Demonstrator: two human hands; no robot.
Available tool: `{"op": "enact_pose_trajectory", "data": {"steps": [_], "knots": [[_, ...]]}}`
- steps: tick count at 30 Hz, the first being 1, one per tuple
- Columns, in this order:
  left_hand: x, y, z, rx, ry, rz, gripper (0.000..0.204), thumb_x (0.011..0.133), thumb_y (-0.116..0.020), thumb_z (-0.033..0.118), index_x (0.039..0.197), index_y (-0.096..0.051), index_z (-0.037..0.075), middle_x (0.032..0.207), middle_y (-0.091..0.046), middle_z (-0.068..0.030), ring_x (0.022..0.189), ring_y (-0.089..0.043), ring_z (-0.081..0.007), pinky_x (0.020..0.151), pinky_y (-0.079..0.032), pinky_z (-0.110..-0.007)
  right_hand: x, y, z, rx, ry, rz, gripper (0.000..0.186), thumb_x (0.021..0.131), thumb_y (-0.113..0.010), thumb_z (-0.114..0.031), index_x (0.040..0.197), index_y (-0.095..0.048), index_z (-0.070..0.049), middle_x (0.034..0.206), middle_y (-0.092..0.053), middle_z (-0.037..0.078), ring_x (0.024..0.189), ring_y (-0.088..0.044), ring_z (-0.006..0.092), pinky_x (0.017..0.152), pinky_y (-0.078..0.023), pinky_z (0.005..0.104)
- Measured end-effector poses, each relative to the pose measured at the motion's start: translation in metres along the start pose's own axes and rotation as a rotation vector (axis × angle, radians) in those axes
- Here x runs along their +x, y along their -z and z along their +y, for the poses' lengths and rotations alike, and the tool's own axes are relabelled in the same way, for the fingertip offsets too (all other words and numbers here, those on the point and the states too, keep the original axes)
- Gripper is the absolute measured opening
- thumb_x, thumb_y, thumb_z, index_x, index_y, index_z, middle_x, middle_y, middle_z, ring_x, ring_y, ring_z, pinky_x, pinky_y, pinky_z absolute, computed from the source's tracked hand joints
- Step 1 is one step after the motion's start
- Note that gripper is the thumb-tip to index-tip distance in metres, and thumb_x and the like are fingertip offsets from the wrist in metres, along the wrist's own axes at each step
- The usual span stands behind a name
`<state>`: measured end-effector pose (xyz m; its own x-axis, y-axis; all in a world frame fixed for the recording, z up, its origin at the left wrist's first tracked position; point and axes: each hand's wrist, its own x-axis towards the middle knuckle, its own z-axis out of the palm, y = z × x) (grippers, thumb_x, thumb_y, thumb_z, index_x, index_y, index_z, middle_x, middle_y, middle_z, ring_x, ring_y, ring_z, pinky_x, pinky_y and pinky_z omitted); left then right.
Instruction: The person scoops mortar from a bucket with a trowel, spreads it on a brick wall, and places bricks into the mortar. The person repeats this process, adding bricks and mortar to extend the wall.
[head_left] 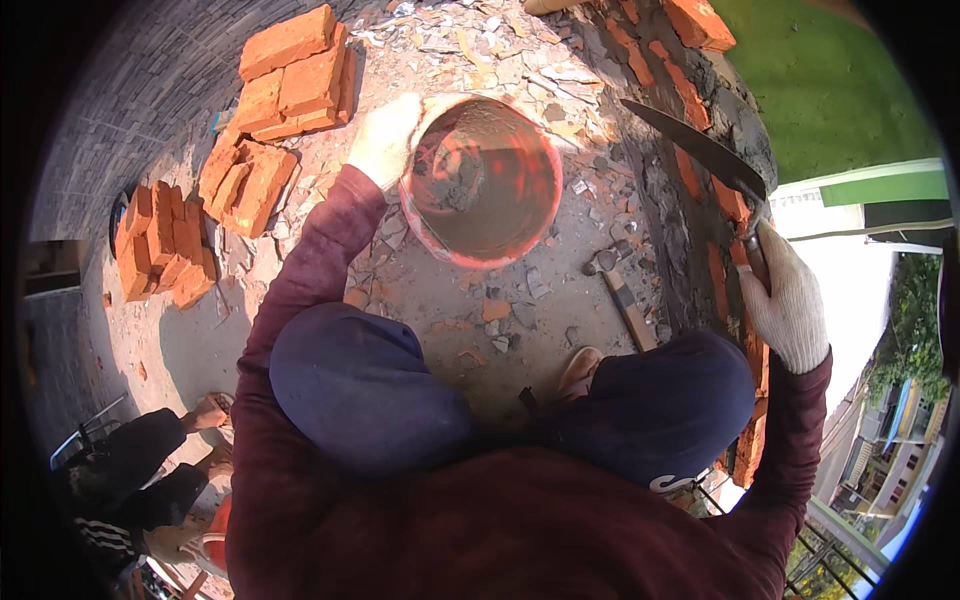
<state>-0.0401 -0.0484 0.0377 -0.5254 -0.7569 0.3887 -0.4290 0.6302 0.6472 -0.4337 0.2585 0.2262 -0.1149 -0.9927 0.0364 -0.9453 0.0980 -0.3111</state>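
My left hand, in a white knit glove, closes on the left rim of a red-orange bucket. Wet grey mortar lies inside the bucket, partly in shadow. At the right, my gloved right hand grips the handle of a trowel. The trowel's long pointed blade reaches up and left over a low brick wall. Grey mortar coats part of the wall near the blade.
Stacked orange bricks stand at the far left, with more brick piles nearer. A hammer lies on the debris-strewn floor beside the wall. Another person's leg shows at the lower left. Beyond the wall is a green surface.
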Motion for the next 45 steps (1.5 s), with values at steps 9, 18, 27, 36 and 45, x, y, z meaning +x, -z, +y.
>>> {"op": "enact_pose_trajectory", "data": {"steps": [9, 18, 27, 36, 45], "knots": [[0.018, -0.022, 0.012, 0.549, -0.077, -0.184, 0.028, 0.103, -0.052, 0.024, 0.115, -0.07, 0.006, 0.111, -0.07, -0.0183, 0.1, -0.067, -0.0349, 0.09, -0.052, -0.045, 0.136, -0.196, -0.076, -0.447, 0.361, -0.193, 0.06, 0.092, -0.063, -0.01, 0.146, -0.041, 0.004, 0.117, -0.065, 0.018, 0.091, -0.075, 0.0306, 0.075, -0.062, 0.0398], [0.008, -0.027, 0.006, 0.451, -0.043, -0.058, 0.027, 0.101, -0.053, 0.022, 0.114, -0.07, 0.006, 0.108, -0.071, -0.0173, 0.096, -0.068, -0.0331, 0.086, -0.054, -0.044, 0.103, -0.189, -0.068, -0.494, 0.399, -0.232, 0.065, 0.088, -0.066, -0.005, 0.146, -0.04, 0.008, 0.109, -0.068, 0.02, 0.089, -0.074, 0.03, 0.071, -0.062, 0.0393], [0.003, -0.034, 0.022, 0.404, -0.019, -0.132, 0.025, 0.1, -0.055, 0.019, 0.113, -0.071, 0.005, 0.104, -0.072, -0.0171, 0.093, -0.069, -0.0324, 0.083, -0.055, -0.044, 0.089, -0.191, -0.066, -0.498, 0.383, -0.361, 0.047, 0.09, -0.065, -0.011, 0.131, -0.048, 0.005, 0.102, -0.068, 0.018, 0.085, -0.075, 0.0314, 0.069, -0.061, 0.0417], [0.003, -0.038, 0.029, 0.399, -0.01, -0.178, 0.023, 0.098, -0.056, 0.016, 0.111, -0.071, 0.004, 0.101, -0.073, -0.0169, 0.089, -0.07, -0.0318, 0.079, -0.056, -0.044, 0.104, -0.178, -0.069, -0.628, 0.494, -0.334, 0.053, 0.087, -0.066, -0.008, 0.136, -0.051, 0.005, 0.1, -0.069, 0.016, 0.088, -0.074, 0.0288, 0.07, -0.061, 0.0406], [-0.005, -0.06, 0.075, 0.292, 0.153, -0.393, 0.022, 0.097, -0.056, 0.016, 0.109, -0.071, 0.005, 0.094, -0.072, -0.018, 0.084, -0.07, -0.0347, 0.077, -0.055, -0.044, 0.123, -0.182, -0.08, -0.111, 0.133, -0.977, 0.05, 0.079, -0.073, -0.006, 0.124, -0.056, 0.007, 0.088, -0.069, 0.016, 0.065, -0.07, 0.0221, 0.054, -0.056, 0.0348]]}}
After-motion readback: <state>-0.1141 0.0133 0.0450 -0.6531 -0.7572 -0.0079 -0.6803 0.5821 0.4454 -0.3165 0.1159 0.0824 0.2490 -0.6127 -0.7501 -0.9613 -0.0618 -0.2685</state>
